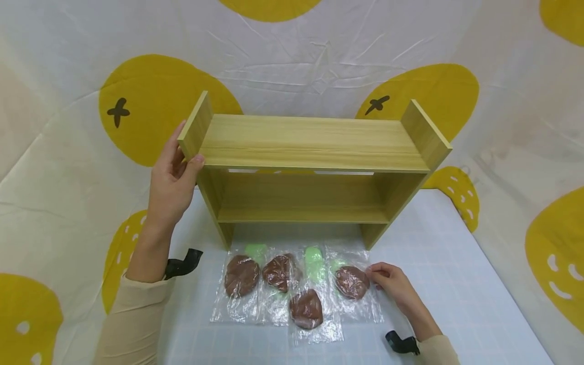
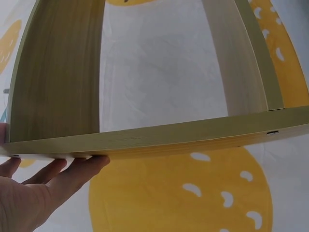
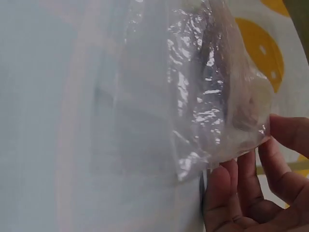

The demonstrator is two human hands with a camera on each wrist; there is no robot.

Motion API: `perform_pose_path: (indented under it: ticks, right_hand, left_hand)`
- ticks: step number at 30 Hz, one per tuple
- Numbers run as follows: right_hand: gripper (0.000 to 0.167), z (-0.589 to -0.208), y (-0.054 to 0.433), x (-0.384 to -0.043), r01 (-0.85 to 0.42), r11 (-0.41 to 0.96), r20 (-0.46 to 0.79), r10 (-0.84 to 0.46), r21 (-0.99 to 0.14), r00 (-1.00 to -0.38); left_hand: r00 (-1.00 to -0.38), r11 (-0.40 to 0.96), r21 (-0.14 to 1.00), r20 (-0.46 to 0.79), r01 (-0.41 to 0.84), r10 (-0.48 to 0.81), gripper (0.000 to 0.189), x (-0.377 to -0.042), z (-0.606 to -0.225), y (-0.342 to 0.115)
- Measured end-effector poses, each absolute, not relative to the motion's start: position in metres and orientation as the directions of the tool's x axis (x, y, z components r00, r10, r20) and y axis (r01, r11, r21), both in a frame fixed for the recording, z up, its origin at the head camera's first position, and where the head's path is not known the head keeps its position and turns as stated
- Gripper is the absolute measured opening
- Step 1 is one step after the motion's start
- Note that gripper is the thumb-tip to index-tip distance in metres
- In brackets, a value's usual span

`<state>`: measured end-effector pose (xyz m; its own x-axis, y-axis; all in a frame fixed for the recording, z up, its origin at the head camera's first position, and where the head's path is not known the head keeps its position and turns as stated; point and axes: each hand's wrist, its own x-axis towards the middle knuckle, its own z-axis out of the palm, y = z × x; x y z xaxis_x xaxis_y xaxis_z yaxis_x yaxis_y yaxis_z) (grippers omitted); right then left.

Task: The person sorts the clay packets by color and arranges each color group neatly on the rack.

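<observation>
A light wooden two-tier shelf [image 1: 315,144] stands on the table. My left hand [image 1: 171,185] grips its left side panel near the top, thumb at the front edge and fingers along the outer face; in the left wrist view the fingers [image 2: 79,176] lie against that panel. In front of the shelf lie several clear plastic bags with brown lumps and pale green pieces inside. My right hand [image 1: 394,286] pinches the right edge of the rightmost bag [image 1: 352,282], between thumb and fingers. The right wrist view shows this bag [image 3: 207,96] crinkled, its edge raised at the fingertips.
To the left lie other bags with brown lumps: the leftmost bag [image 1: 242,276], another bag [image 1: 279,274] beside it, and a bag [image 1: 306,309] set nearer me. A pale checked cloth [image 1: 461,284] covers the table. Behind hangs a white curtain [image 1: 292,61] with yellow shapes.
</observation>
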<state>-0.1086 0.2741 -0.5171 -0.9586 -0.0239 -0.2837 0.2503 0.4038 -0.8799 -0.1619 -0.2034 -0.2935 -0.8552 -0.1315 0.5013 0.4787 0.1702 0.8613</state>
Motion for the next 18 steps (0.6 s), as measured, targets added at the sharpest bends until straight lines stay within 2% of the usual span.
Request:
perform_pose_path:
  ticks: [11,18]
  right_hand:
    - [0.027,-0.508,0.268,-0.108,0.207,0.402,-0.22,0.015,-0.892,-0.975]
    - [0.03,-0.502,0.265,-0.108,0.276,0.372,-0.282,0.039,-0.886,-0.959]
  left_hand:
    - [-0.863,0.154,0.872,0.485,0.465,-0.141,0.063,-0.161,-0.292,-0.204]
    - [-0.865,0.14,0.875,0.481,0.464,-0.14,0.062,-0.162,-0.293,-0.205]
